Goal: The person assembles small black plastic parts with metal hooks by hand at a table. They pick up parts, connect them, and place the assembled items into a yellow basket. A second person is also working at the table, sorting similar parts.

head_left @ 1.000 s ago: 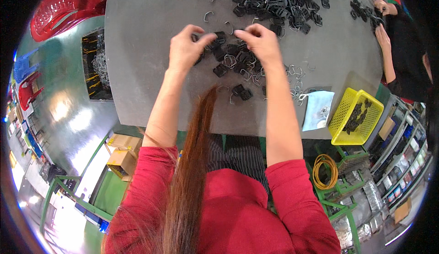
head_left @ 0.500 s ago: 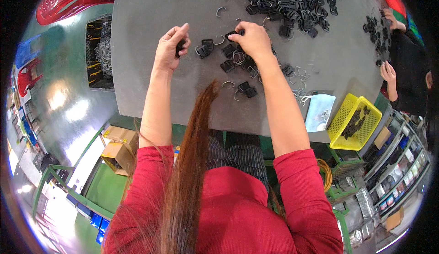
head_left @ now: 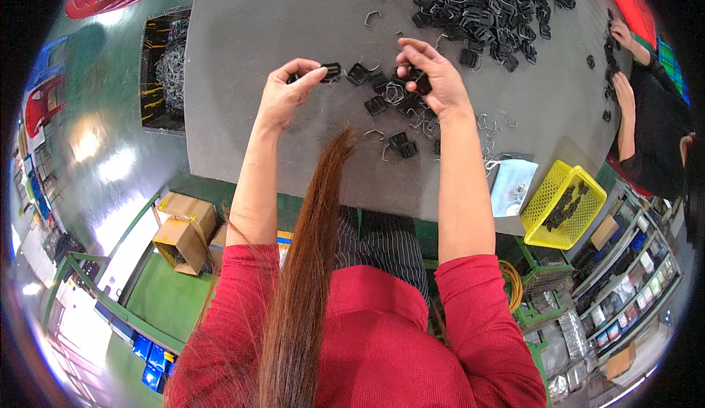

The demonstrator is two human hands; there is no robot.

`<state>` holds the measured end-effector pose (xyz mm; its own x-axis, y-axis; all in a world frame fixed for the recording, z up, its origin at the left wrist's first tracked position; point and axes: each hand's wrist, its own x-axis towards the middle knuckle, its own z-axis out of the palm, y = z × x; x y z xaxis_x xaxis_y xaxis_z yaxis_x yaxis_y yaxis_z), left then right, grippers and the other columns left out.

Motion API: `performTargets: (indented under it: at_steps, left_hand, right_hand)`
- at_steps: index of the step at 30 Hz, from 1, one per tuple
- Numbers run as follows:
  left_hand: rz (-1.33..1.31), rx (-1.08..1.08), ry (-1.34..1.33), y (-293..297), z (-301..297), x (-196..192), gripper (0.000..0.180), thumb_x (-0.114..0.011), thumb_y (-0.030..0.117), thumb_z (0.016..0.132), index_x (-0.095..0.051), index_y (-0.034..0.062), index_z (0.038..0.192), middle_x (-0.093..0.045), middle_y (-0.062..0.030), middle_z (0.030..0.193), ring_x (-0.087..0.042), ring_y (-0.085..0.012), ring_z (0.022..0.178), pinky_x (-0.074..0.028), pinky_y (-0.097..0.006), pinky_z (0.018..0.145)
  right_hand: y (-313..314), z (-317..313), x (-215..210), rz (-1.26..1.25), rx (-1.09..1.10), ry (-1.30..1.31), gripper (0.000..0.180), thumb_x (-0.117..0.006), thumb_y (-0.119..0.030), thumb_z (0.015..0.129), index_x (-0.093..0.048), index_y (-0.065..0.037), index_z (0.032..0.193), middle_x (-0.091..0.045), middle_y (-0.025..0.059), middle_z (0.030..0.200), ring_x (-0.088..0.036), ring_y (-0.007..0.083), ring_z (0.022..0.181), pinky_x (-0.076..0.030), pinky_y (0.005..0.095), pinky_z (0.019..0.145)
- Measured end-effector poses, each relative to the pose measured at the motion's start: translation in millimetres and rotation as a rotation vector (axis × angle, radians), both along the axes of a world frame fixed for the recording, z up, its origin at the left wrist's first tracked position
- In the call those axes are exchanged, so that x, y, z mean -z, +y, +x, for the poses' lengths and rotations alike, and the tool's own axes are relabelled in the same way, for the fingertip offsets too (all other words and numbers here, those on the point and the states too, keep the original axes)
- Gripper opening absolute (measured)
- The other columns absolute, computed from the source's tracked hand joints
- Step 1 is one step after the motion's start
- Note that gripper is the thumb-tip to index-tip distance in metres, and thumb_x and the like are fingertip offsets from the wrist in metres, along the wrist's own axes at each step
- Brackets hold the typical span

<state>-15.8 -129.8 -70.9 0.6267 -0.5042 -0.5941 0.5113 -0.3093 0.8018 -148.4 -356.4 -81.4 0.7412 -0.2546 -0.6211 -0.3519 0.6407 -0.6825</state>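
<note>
My left hand [head_left: 283,99] is closed, thumb and fingertips pinching a small black plastic buckle [head_left: 332,71] just above the grey table. More dark plastic shows under its curled fingers. To its right, my right hand [head_left: 446,91] has its fingers curled around another black piece [head_left: 419,82], which the palm partly hides. Between the hands lies a loose group of black buckles [head_left: 377,105], mixed with bent metal wire hooks [head_left: 395,95]. A pair of buckles [head_left: 402,144] rests nearer to me.
A large heap of black buckles [head_left: 481,19] covers the table's [head_left: 242,55] far right. A light blue face mask [head_left: 512,188] and a yellow basket [head_left: 558,224] of dark parts sit right. A black crate [head_left: 170,70] of wire stands left. A co-worker's hands [head_left: 624,96] are at the far right.
My left hand has moved right and now pinches a buckle at its fingertips. My right hand has drawn right, away from the loose group, and turned with a black piece in its fingers.
</note>
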Motion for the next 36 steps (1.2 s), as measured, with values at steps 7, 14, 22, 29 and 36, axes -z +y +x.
performTargets:
  at_steps: [7, 14, 22, 29, 36]
  left_hand:
    - [0.087, 0.006, -0.088, 12, 18, -9, 0.017, -0.072, 0.023, 0.078, -0.064, 0.0088, 0.082, -0.047, 0.0075, 0.063, -0.037, -0.0011, 0.053, -0.025, -0.018, 0.047]
    - [-0.614, 0.122, 0.412, 38, 31, -11, 0.021, -0.06, 0.024, 0.086, -0.059, 0.0045, 0.092, -0.058, -0.0059, 0.085, -0.049, -0.0063, 0.058, -0.031, -0.016, 0.041]
    - [0.107, 0.181, 0.095, -16, -1, -4, 0.021, -0.067, 0.028, 0.084, -0.063, 0.0077, 0.082, -0.055, 0.0026, 0.066, -0.05, -0.0057, 0.061, -0.034, -0.019, 0.045]
    - [0.525, 0.474, -0.739, -34, -77, 2, 0.04, -0.074, 0.036, 0.073, -0.061, 0.0106, 0.1, -0.065, -0.0119, 0.077, -0.064, -0.0294, 0.072, -0.049, -0.038, 0.063]
    - [0.392, 0.51, -0.491, -45, -82, 6, 0.033, -0.075, 0.031, 0.072, -0.063, 0.004, 0.089, -0.065, -0.0092, 0.076, -0.064, -0.0241, 0.072, -0.049, -0.033, 0.066]
  right_hand:
    - [69, 50, -2, -1.415, -0.608, 0.36, 0.03, -0.078, -0.031, 0.065, -0.066, -0.007, 0.077, -0.066, 0.0135, 0.085, -0.065, 0.0277, 0.087, -0.051, 0.0409, 0.073]
    - [14, 9, -29, -0.173, -0.23, -0.056, 0.02, -0.072, -0.022, 0.077, -0.063, -0.006, 0.086, -0.061, 0.0012, 0.076, -0.057, 0.0078, 0.063, -0.038, 0.0193, 0.047]
    - [40, 21, -20, -1.181, -0.609, 0.49, 0.033, -0.075, -0.027, 0.073, -0.063, -0.002, 0.091, -0.068, 0.0147, 0.084, -0.067, 0.0274, 0.072, -0.053, 0.0345, 0.062]
    - [57, 28, -12, -1.107, -0.631, 0.559, 0.035, -0.078, -0.024, 0.062, -0.067, -0.006, 0.089, -0.068, 0.0142, 0.085, -0.066, 0.0313, 0.084, -0.051, 0.0417, 0.074]
    - [-2, -46, -48, -0.271, -0.085, 0.23, 0.021, -0.078, -0.017, 0.07, -0.063, -0.005, 0.078, -0.052, 0.0005, 0.059, -0.042, 0.0064, 0.047, -0.029, 0.0219, 0.043]
